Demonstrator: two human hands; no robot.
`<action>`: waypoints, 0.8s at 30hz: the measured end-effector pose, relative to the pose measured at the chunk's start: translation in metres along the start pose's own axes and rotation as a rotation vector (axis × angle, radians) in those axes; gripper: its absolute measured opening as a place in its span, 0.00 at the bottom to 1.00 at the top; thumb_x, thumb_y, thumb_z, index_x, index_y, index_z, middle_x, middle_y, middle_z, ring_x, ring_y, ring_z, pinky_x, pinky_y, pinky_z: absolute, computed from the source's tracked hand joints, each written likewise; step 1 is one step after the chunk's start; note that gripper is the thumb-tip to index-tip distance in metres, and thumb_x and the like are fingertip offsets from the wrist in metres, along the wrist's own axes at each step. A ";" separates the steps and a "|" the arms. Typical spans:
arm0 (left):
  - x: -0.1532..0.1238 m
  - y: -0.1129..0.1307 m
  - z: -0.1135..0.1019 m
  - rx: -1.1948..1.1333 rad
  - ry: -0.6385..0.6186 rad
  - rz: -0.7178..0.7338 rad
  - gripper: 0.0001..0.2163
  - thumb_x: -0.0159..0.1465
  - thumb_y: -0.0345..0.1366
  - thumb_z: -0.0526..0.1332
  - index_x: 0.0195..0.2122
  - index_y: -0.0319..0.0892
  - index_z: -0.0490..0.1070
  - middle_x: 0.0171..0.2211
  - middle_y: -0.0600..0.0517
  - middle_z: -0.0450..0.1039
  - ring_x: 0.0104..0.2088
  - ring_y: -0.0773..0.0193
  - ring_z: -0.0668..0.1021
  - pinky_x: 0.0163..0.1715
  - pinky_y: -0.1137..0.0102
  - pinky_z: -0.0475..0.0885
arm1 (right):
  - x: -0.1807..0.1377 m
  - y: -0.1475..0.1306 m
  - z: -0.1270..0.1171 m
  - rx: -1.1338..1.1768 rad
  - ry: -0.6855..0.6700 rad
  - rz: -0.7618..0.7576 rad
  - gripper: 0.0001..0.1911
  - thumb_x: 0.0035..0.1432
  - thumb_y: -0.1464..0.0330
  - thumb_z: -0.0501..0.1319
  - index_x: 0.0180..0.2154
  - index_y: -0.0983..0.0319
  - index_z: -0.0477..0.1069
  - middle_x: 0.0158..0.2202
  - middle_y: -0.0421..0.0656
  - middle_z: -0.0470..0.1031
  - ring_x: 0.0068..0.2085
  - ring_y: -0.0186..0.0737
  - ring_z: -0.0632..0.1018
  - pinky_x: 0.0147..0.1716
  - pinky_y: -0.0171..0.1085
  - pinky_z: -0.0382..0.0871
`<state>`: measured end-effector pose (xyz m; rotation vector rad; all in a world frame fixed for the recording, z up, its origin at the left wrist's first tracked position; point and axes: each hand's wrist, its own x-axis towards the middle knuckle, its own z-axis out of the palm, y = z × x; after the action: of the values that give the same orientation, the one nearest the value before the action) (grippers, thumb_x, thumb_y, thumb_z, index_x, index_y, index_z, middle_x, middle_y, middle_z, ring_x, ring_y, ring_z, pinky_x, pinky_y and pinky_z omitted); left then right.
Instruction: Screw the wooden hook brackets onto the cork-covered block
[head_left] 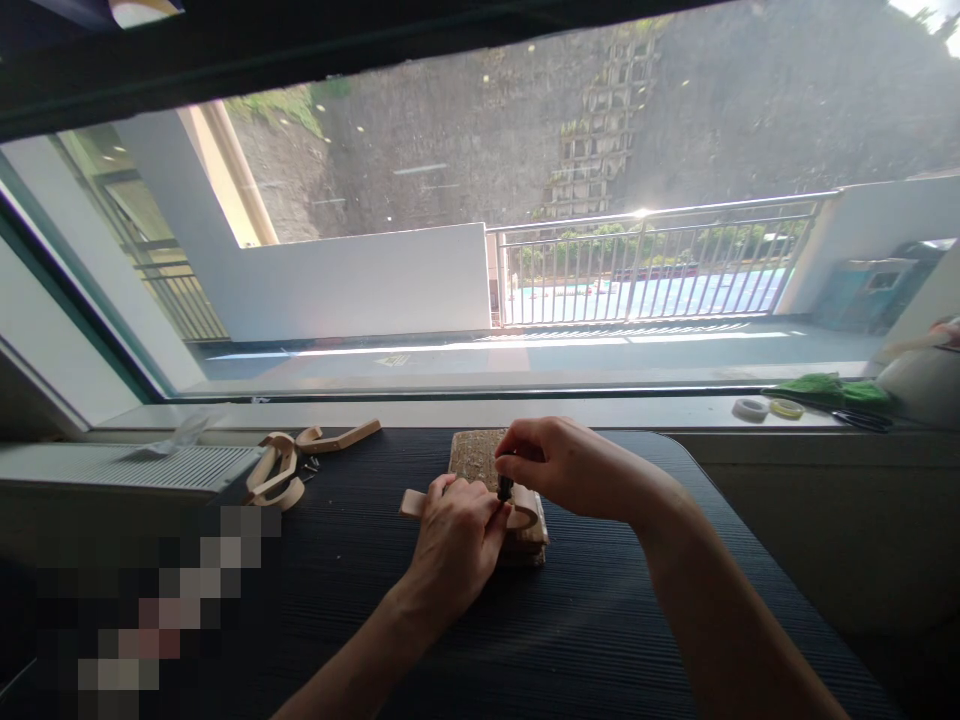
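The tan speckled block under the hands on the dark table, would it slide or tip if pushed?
The tan speckled block lies low and flat, so tipping or rolling seems unlikely. Its grainy, cork-like look suggests it is light. On the ribbed dark table it would probably drag rather than glide, and the left hand lying over it adds hold.

We find nothing we can read here. The cork block (pixel 471 455) on the bench (pixel 600 620) shows no legible print. The pale marking (pixel 391 360) on the terrace floor, beyond the window behind the block, is too small and blurred for us to make out.
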<state>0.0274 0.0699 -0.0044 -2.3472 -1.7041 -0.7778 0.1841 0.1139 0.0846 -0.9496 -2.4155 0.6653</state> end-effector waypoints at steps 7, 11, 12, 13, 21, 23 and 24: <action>0.000 0.000 0.000 -0.009 -0.001 0.003 0.11 0.62 0.33 0.51 0.24 0.41 0.67 0.25 0.52 0.69 0.31 0.64 0.71 0.46 0.60 0.60 | -0.003 -0.006 -0.002 -0.063 0.040 0.005 0.13 0.54 0.63 0.55 0.36 0.61 0.74 0.27 0.41 0.74 0.27 0.33 0.70 0.25 0.31 0.58; 0.000 -0.001 0.001 -0.013 -0.002 0.000 0.10 0.62 0.33 0.51 0.25 0.42 0.68 0.26 0.52 0.69 0.32 0.63 0.71 0.46 0.61 0.60 | -0.003 -0.008 -0.003 0.006 0.033 -0.058 0.12 0.53 0.68 0.55 0.38 0.60 0.75 0.31 0.42 0.76 0.31 0.34 0.73 0.30 0.32 0.60; 0.000 -0.001 0.002 -0.013 -0.002 -0.001 0.10 0.62 0.33 0.51 0.25 0.42 0.68 0.26 0.52 0.69 0.32 0.63 0.71 0.46 0.61 0.60 | -0.003 -0.008 -0.003 0.022 0.034 -0.066 0.12 0.53 0.68 0.55 0.37 0.60 0.75 0.32 0.42 0.76 0.32 0.35 0.73 0.30 0.32 0.61; 0.000 -0.001 0.002 -0.013 -0.002 -0.002 0.10 0.62 0.33 0.51 0.25 0.42 0.68 0.26 0.52 0.69 0.32 0.63 0.71 0.46 0.61 0.60 | -0.003 -0.007 -0.003 0.033 0.035 -0.070 0.12 0.53 0.69 0.55 0.37 0.60 0.75 0.32 0.42 0.76 0.32 0.35 0.73 0.31 0.32 0.61; 0.000 0.001 0.000 0.007 -0.004 -0.017 0.11 0.62 0.34 0.51 0.23 0.41 0.66 0.25 0.53 0.68 0.30 0.64 0.70 0.45 0.61 0.60 | -0.001 0.000 -0.001 -0.044 0.060 -0.024 0.11 0.54 0.65 0.55 0.33 0.61 0.75 0.26 0.41 0.74 0.28 0.33 0.71 0.27 0.31 0.58; 0.001 0.001 0.001 0.007 -0.013 -0.016 0.11 0.63 0.35 0.51 0.24 0.41 0.66 0.25 0.53 0.69 0.31 0.64 0.70 0.45 0.61 0.60 | 0.000 0.001 0.000 -0.072 0.078 -0.015 0.11 0.53 0.64 0.56 0.31 0.62 0.74 0.25 0.41 0.73 0.27 0.32 0.69 0.25 0.31 0.57; 0.001 0.000 0.001 0.007 -0.016 -0.015 0.11 0.63 0.34 0.51 0.24 0.41 0.66 0.26 0.53 0.69 0.31 0.64 0.70 0.45 0.61 0.59 | 0.000 0.001 0.000 -0.083 0.084 -0.010 0.11 0.53 0.63 0.56 0.31 0.62 0.74 0.25 0.41 0.72 0.26 0.32 0.69 0.25 0.31 0.57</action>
<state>0.0285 0.0713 -0.0047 -2.3447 -1.7303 -0.7571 0.1839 0.1144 0.0840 -0.9776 -2.3874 0.5149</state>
